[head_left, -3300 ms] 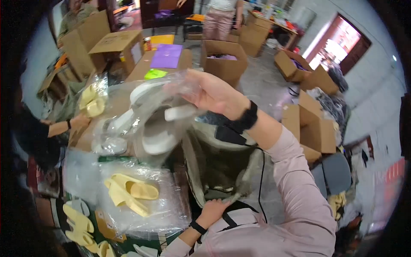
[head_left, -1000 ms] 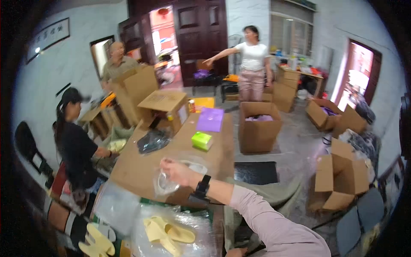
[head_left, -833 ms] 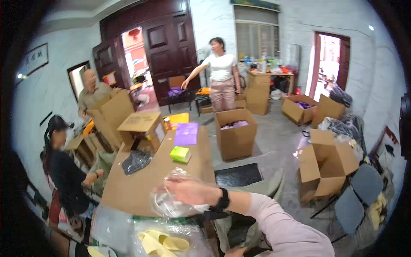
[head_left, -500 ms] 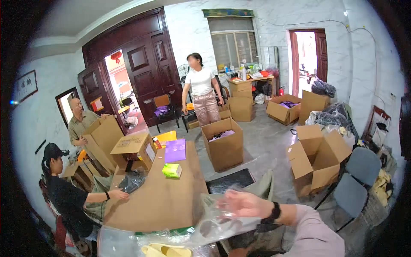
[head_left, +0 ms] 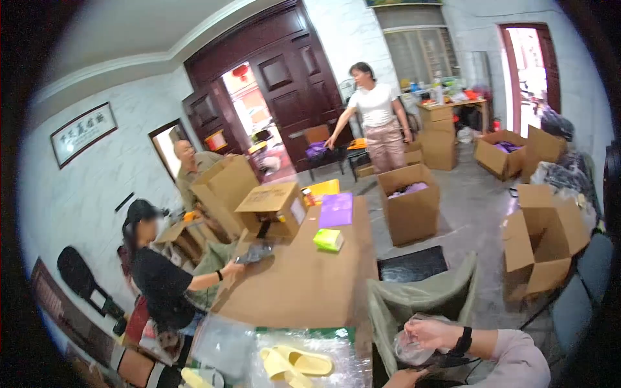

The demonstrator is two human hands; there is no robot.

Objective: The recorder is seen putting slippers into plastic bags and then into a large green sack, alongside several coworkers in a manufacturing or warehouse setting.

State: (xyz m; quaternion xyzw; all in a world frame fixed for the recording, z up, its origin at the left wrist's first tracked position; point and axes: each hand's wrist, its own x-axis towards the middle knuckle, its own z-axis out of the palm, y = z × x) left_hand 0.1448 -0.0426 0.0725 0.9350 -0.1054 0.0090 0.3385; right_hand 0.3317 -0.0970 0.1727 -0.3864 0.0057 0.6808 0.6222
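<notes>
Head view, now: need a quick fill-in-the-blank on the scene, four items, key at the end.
1. The right hand holds a bag made of clear ____.
2. The slippers lying on clear wrapping are ____ in colour.
3. Of the flat packets on the table, the one nearest the bright green pack is ____.
4. The co-worker in the dark cap wears a ____ top.

Missing words: plastic; yellow; purple; black.

A packing workroom, by its look: open brown cardboard cartons (head_left: 411, 216) stand about a grey floor (head_left: 477, 236); pale-yellow open-toed slippers (head_left: 312, 363) lie on clear plastic film (head_left: 346, 361) beside a long brown-topped table (head_left: 310, 284); a large olive-grey fabric sack (head_left: 420, 292) gapes nearby; marble-patterned walls (head_left: 81, 216) enclose it.
</notes>
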